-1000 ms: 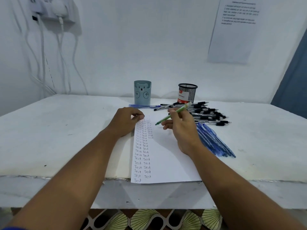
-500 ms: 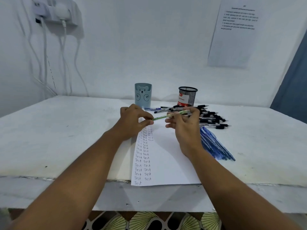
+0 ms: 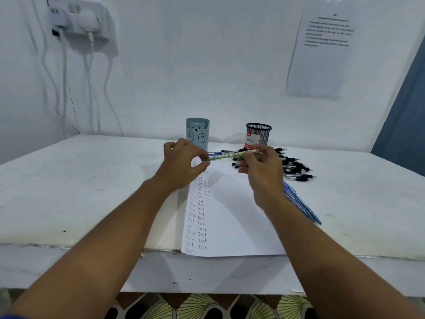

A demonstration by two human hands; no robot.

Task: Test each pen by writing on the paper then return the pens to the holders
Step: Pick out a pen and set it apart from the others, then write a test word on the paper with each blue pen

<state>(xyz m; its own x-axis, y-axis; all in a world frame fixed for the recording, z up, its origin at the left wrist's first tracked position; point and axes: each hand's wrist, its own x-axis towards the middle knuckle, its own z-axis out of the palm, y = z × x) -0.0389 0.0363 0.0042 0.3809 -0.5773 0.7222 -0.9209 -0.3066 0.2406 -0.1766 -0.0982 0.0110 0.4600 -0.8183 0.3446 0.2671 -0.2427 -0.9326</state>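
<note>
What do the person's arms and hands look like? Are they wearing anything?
Both forearms are bare, with no watch, rings or gloves showing. The left hand and right hand are bare too. A tiny bit of blue sleeve peeks in at the bottom left corner.

Left hand and right hand pinch opposite ends of a green pen above the paper.

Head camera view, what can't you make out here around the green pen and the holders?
- Green pen tip: hidden behind the left hand fingers; capped or bare, cannot tell.
- Bear-face holder and mesh holder insides: rims seen side-on, contents unseen.
- Wall notice: print too small to read.
- Blue pens: partly behind the right hand and forearm, count unclear.
</note>
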